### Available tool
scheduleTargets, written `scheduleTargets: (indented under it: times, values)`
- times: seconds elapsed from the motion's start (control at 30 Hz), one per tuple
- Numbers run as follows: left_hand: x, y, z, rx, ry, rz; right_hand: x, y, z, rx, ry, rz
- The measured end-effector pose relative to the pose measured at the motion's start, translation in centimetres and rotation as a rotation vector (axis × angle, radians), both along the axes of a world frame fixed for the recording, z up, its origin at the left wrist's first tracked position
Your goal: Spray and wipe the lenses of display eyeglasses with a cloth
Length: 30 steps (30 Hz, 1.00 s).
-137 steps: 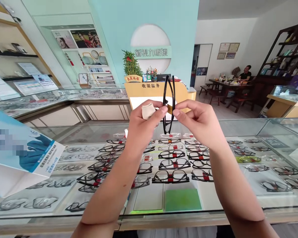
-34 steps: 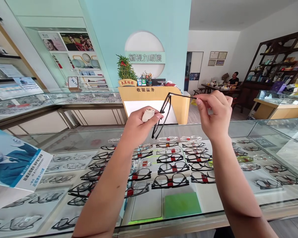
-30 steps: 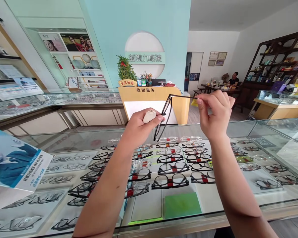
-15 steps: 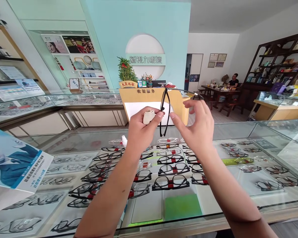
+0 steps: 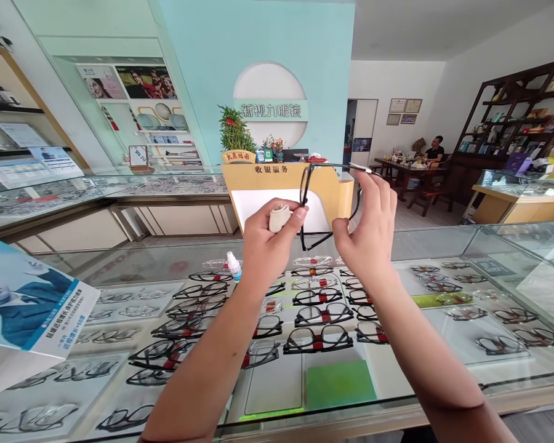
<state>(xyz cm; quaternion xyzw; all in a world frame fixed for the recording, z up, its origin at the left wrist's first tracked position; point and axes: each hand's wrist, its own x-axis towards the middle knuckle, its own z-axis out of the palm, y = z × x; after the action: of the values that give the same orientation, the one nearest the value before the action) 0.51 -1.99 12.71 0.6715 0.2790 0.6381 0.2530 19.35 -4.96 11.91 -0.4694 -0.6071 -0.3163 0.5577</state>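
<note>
My left hand (image 5: 270,243) is closed, pinching the front rim of a pair of black eyeglasses (image 5: 303,198) between thumb and finger. A small cream-coloured bundle (image 5: 279,218), like folded cloth, is tucked in the same fist. The eyeglasses are held on edge above the glass counter, with both temples pointing right. My right hand (image 5: 367,231) is at the temples: its fingertips meet the end of the upper one, and its thumb is against the lower one. Part of the lower temple is hidden behind the right thumb.
Under the glass counter (image 5: 425,243) lie rows of eyeglass frames (image 5: 318,338) and a green pad (image 5: 341,383). A small white bottle (image 5: 233,266) stands beyond my left forearm. A printed display box (image 5: 32,301) is at left. A seated person (image 5: 434,151) is far back right.
The lower temple has swung out from the rims toward the right. My right hand has come into contact with both temples. My left hand has shifted slightly right.
</note>
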Motion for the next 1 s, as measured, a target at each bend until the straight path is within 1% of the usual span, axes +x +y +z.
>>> scheduleTargets:
  times: [0.17,0.23,0.3,0.37,0.43,0.5,0.6,0.7,0.77,0.83,0.93,1.0]
  values:
    - [0.1,1.1,-0.1,-0.040,-0.202,-0.040,-0.1,-0.2,0.1,-0.089,-0.003,0.015]
    - [0.1,1.5,0.1,-0.028,-0.273,-0.031,-0.2,-0.3,0.0,-0.124,0.022,0.023]
    - [0.0,1.8,0.1,-0.016,-0.299,-0.004,-0.3,-0.3,-0.1,-0.163,0.036,0.034]
    - [0.0,1.9,0.0,-0.010,-0.266,0.010,-0.3,-0.4,0.0,-0.193,0.036,0.045]
    - [-0.1,1.9,-0.2,-0.012,-0.191,-0.006,-0.5,-0.6,0.1,-0.211,0.021,0.086]
    - [-0.1,1.8,-0.4,-0.007,-0.107,-0.040,-0.7,-0.8,0.3,-0.234,-0.006,0.190]
    - [0.2,1.7,-0.7,0.017,-0.042,-0.089,-1.1,-0.9,0.4,-0.310,-0.043,0.400]
    - [0.6,1.6,-0.8,-0.029,-0.040,-0.164,-1.5,-0.8,0.4,-0.403,-0.041,0.513]
    - [0.7,1.5,-0.7,-0.090,-0.028,-0.206,-1.5,-0.6,0.4,-0.444,-0.029,0.543]
    - [0.6,1.3,-0.5,-0.116,-0.002,-0.218,-1.3,-0.5,0.3,-0.458,-0.021,0.546]
    - [0.1,0.9,0.1,-0.108,0.029,-0.188,-0.7,-0.4,0.4,-0.439,-0.006,0.499]
    - [-0.5,0.8,0.4,-0.144,0.109,-0.160,-0.1,-0.3,0.4,-0.409,0.011,0.477]
